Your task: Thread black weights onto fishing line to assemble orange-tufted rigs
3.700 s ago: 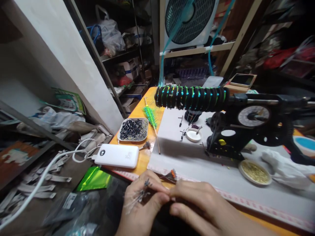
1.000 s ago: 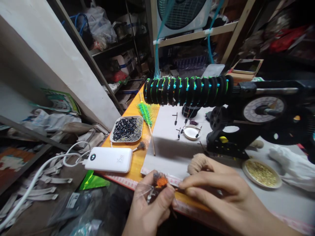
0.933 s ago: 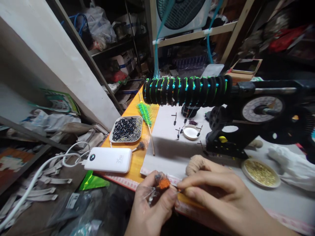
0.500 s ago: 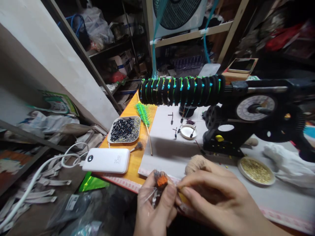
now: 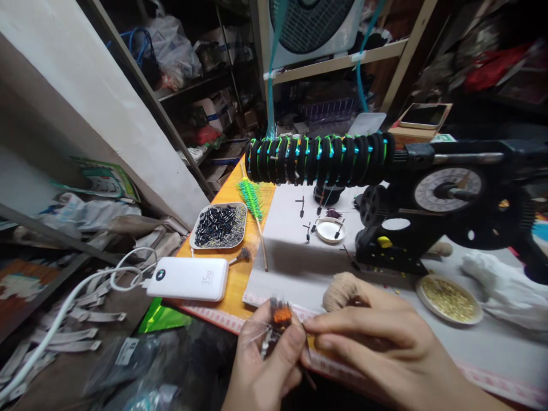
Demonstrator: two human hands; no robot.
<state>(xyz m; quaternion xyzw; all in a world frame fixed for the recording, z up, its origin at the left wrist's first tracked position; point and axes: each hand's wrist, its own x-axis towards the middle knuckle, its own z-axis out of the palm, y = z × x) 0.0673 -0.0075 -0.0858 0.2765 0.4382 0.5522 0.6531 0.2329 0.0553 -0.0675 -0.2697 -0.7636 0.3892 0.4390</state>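
My left hand (image 5: 266,359) is closed around a small bundle of thin wire pieces with orange and black tips (image 5: 279,313), held at the near edge of the table. My right hand (image 5: 381,349) pinches at that bundle from the right, thumb and forefinger pressed together beside my left thumb. What the right fingertips grip is too small to name. A beige ball of twine (image 5: 339,289) lies just behind my right hand.
A black winding machine (image 5: 432,211) carries a roller wrapped in black rings with green and blue line (image 5: 319,160). On the table: white power bank (image 5: 187,278), tray of black beads (image 5: 219,225), green brush (image 5: 252,198), small white dish (image 5: 329,230), dish of gold beads (image 5: 448,290).
Both hands came up from below the table edge; the orange-tipped bundle now shows above my left fingers. My right hand stays pinched against it, shifting only slightly.
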